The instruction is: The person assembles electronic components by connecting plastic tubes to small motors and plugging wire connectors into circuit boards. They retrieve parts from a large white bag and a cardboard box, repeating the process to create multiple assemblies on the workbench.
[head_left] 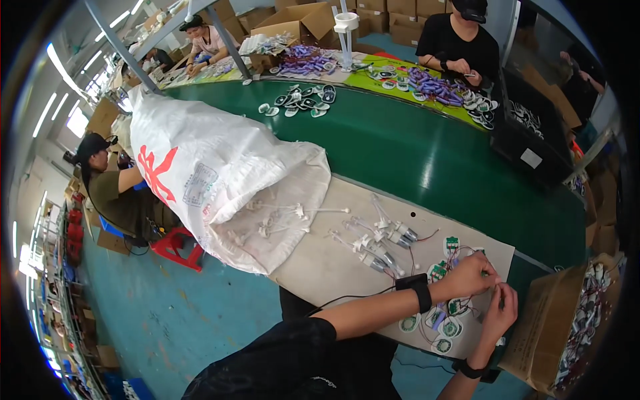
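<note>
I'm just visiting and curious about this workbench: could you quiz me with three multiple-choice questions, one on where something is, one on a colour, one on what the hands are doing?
1. Where does the big white sack lie?
A. on the floor
B. on the bench, left of the hands
C. in the cardboard box

2. What colour is the conveyor belt?
A. green
B. red
C. yellow

3. The left hand and right hand are:
A. resting apart and idle
B. close together over small wired boards
C. lifting the sack

Answers: 1 B, it sprawls over the bench's left end; 2 A, the strip is green; 3 B, both meet above the boards.
</note>
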A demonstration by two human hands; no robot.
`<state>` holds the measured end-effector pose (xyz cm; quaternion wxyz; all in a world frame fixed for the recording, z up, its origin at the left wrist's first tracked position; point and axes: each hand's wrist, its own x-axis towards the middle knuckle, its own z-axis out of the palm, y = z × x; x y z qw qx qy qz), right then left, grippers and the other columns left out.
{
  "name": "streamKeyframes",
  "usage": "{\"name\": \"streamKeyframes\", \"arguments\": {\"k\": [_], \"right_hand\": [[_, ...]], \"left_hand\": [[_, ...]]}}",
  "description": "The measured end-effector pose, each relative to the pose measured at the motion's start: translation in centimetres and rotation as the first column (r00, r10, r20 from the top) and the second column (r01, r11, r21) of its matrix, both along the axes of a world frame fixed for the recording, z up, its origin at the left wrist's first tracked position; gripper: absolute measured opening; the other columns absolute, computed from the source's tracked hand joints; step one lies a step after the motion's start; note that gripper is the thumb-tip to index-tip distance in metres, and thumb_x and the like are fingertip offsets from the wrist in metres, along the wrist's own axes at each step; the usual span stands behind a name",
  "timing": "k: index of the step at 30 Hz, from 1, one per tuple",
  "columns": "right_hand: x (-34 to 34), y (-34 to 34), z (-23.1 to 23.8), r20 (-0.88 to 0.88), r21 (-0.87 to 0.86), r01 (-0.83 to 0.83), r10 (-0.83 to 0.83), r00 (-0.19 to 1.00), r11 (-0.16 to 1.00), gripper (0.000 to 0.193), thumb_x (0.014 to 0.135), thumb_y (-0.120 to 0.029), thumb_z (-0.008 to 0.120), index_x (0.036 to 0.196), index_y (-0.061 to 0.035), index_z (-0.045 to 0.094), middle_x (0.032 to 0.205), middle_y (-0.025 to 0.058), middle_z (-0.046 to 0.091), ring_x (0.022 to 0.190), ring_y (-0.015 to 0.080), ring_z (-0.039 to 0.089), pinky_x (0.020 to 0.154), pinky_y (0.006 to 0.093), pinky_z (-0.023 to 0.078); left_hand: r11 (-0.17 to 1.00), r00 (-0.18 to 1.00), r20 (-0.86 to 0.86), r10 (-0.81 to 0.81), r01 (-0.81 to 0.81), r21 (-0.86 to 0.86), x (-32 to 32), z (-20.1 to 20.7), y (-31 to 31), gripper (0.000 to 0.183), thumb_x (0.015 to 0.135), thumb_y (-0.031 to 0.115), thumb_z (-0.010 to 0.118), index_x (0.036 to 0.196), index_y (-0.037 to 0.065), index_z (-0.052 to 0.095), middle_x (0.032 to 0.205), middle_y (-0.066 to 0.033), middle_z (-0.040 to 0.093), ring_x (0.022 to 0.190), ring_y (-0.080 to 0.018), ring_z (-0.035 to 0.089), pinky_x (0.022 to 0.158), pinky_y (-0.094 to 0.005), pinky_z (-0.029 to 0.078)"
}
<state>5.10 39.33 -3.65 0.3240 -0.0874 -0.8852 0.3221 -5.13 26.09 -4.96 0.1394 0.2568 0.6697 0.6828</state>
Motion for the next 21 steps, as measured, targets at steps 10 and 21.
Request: {"name": "streamKeyframes", "arguments": {"k": [10, 21], "right_hand": [[2.6, 2.1, 1.1, 0.209, -0.278, 0.072, -0.013, 0.978, 0.958, 0.012, 0.091, -0.003, 0.07, 0.103, -0.0006, 0.072, 0.099, 0.0069, 0.073, 0.09, 0.0142, 0.065, 0.082, 0.0278, 0.052], [0.4, 1.4, 0.2, 0.116, -0.598, 0.014, 0.07, 0.991, 0.801, 0.013, 0.086, -0.003, 0.076, 0.099, -0.0002, 0.075, 0.089, 0.0007, 0.067, 0.081, 0.0068, 0.06, 0.074, 0.0223, 0.049]], "left_hand": [[0.994, 0.969, -0.242, -0.045, 0.067, 0.084, 1.5, -0.5, 2.5, 0.007, 0.083, 0.007, 0.073, 0.087, 0.002, 0.072, 0.094, -0.0154, 0.061, 0.093, -0.0309, 0.063, 0.085, -0.0425, 0.052], [0.984, 0.983, 0.026, -0.18, 0.179, 0.022, -0.2, -1.7, 0.5, 0.018, 0.098, 0.01, 0.066, 0.113, 0.002, 0.071, 0.118, -0.0082, 0.061, 0.104, -0.0167, 0.065, 0.079, -0.0304, 0.059]]}}
